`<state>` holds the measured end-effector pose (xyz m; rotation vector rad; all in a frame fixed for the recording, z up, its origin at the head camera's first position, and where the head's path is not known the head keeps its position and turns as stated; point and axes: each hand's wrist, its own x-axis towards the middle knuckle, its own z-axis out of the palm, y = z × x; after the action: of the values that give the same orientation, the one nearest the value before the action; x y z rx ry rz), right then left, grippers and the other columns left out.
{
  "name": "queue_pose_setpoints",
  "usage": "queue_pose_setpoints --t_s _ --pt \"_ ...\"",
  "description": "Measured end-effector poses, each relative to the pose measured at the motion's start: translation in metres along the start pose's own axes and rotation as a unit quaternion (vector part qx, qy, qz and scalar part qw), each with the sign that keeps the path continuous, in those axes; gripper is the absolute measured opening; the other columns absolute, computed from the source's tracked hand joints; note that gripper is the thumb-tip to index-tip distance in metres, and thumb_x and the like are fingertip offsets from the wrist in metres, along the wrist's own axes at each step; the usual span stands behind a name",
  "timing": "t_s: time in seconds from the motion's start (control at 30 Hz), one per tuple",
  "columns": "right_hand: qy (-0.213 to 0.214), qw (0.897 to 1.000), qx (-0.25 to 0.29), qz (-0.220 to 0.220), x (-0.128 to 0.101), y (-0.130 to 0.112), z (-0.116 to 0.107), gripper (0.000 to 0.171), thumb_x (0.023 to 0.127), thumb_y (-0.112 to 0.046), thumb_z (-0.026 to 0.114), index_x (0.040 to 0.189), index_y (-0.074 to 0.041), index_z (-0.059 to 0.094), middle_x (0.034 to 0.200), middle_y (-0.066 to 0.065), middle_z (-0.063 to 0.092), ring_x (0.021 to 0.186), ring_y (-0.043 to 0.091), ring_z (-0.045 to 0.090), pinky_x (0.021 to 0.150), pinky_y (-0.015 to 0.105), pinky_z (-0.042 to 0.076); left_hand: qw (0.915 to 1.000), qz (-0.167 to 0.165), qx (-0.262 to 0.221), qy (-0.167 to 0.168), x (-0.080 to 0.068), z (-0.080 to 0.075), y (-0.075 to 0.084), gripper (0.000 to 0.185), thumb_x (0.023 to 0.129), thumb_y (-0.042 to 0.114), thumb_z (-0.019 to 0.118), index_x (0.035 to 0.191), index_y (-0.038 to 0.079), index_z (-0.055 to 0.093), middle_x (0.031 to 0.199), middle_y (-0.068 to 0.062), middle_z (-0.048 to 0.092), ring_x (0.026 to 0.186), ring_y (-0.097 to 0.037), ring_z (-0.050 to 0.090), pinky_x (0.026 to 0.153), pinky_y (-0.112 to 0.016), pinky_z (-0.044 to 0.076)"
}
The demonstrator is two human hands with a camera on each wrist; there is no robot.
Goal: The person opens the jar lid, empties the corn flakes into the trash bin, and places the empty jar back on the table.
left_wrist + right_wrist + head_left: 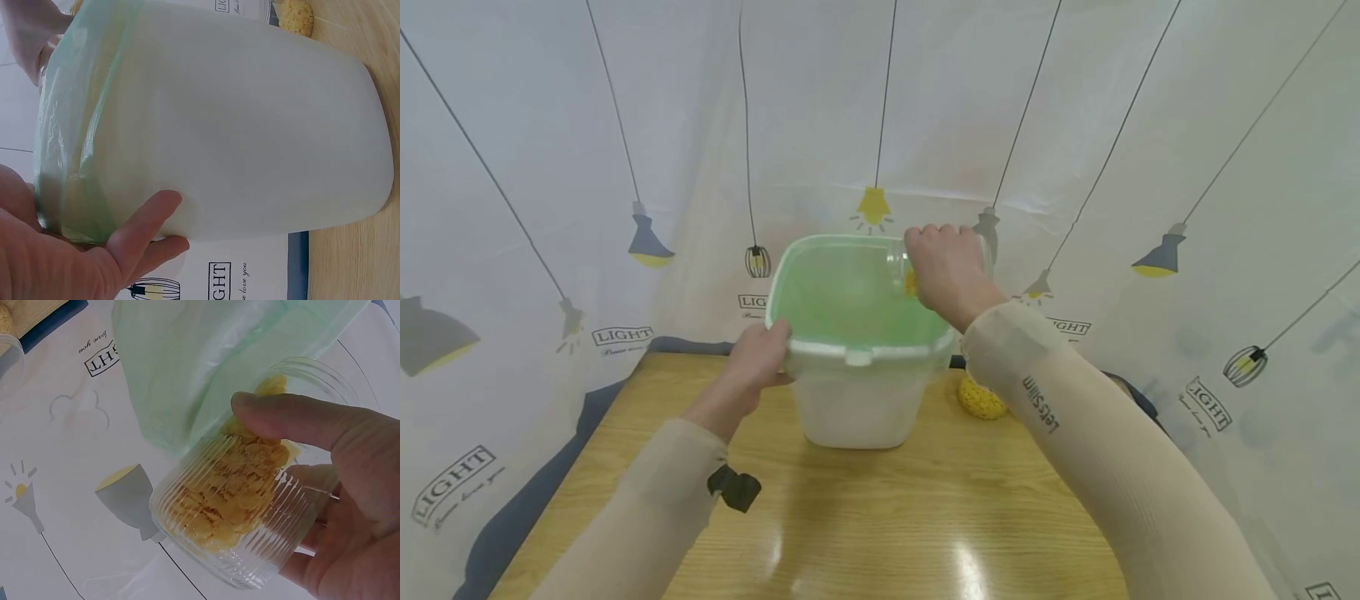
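A white bin (859, 412) lined with a pale green plastic bag (835, 308) stands on the table. My left hand (758, 357) grips its rim at the left, thumb on top; in the left wrist view two fingers (147, 225) of it lie along the bin's outer wall. With my right hand (951, 271) I hold a clear ribbed glass jar (250, 565) on its side over the bin's right rim, its mouth toward the inside. Yellow flakes (228, 487) lie in the jar, some close to its mouth. The bin's bottom inside is hidden.
To the right of the bin, a yellow, rough-surfaced round thing (981, 398) lies on the wooden table (865, 517), partly behind my right forearm. A white cloth (820, 108) printed with hanging lamps rises behind and around the table.
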<state>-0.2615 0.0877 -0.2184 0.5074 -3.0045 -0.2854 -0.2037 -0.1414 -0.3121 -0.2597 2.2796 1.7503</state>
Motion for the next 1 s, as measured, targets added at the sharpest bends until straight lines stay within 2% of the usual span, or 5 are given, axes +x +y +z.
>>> queue_pose_setpoints --t_s 0.17,0.53,0.77,1.0 --pt "0.004 1.000 -0.017 -0.003 -0.0003 0.0001 0.0009 0.036 0.087 0.001 0.058 0.122 -0.004 0.051 0.114 0.015 0.060 0.108 0.033 0.058 0.103 0.048 0.047 0.9999 0.012 0.006 -0.002 0.0006 0.0003 -0.0014 0.046 0.099 0.028 0.026 0.131 0.000 0.046 0.133 -0.018 0.052 0.126 -0.034 0.053 0.106 -0.049 0.048" --pt "0.003 0.999 -0.036 -0.015 0.0040 -0.0054 0.0025 0.045 0.085 0.004 0.056 0.128 -0.005 0.050 0.122 0.015 0.060 0.115 0.033 0.056 0.109 0.051 0.041 0.9993 0.030 0.020 0.012 0.0022 0.0004 -0.0079 0.045 0.100 0.032 0.028 0.127 0.001 0.047 0.128 -0.018 0.054 0.120 -0.032 0.055 0.103 -0.046 0.050" --pt "0.011 0.999 -0.041 -0.018 0.0059 -0.0067 0.0049 0.042 0.089 0.000 0.056 0.130 -0.004 0.051 0.121 0.015 0.061 0.115 0.032 0.057 0.109 0.049 0.041 0.9991 0.040 0.007 0.015 -0.0010 0.0029 -0.0099 0.045 0.100 0.031 0.028 0.127 0.000 0.047 0.127 -0.018 0.055 0.119 -0.031 0.056 0.104 -0.046 0.050" --pt "0.002 0.999 -0.040 -0.028 0.0060 -0.0085 0.0037 0.054 0.085 0.003 0.058 0.137 -0.004 0.047 0.126 0.015 0.059 0.120 0.032 0.054 0.114 0.049 0.036 0.9988 0.045 -0.001 0.018 -0.0044 0.0077 -0.0082 0.045 0.100 0.029 0.029 0.127 -0.003 0.047 0.128 -0.020 0.054 0.121 -0.033 0.055 0.105 -0.046 0.049"
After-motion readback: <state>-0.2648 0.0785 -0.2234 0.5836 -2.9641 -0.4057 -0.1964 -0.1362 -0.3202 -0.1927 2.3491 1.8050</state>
